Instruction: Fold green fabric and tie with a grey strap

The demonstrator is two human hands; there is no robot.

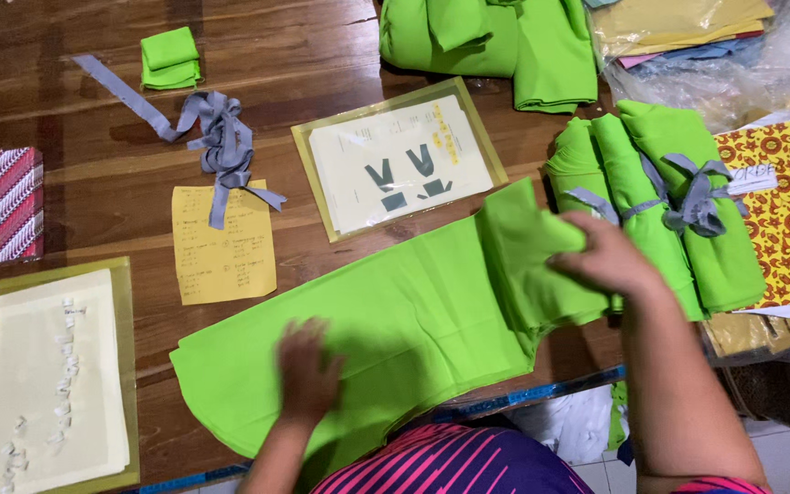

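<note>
A long piece of bright green cloth [413,311] lies flat across the near part of the wooden table [93,165]. My left hand [308,370] presses flat on its near left part, fingers spread. My right hand [607,259] grips the cloth's right end, which is folded up and over toward the left. Just right of that hand lies a bundle of green cloth rolls [660,192] tied with grey strips.
A yellow note [223,242], grey cloth strips [217,137], a small folded green square [170,59] and two clear sleeves with paper patterns [400,157] [52,375] lie on the table. More green cloth [496,41] sits at the back. Patterned fabric [788,215] lies at right.
</note>
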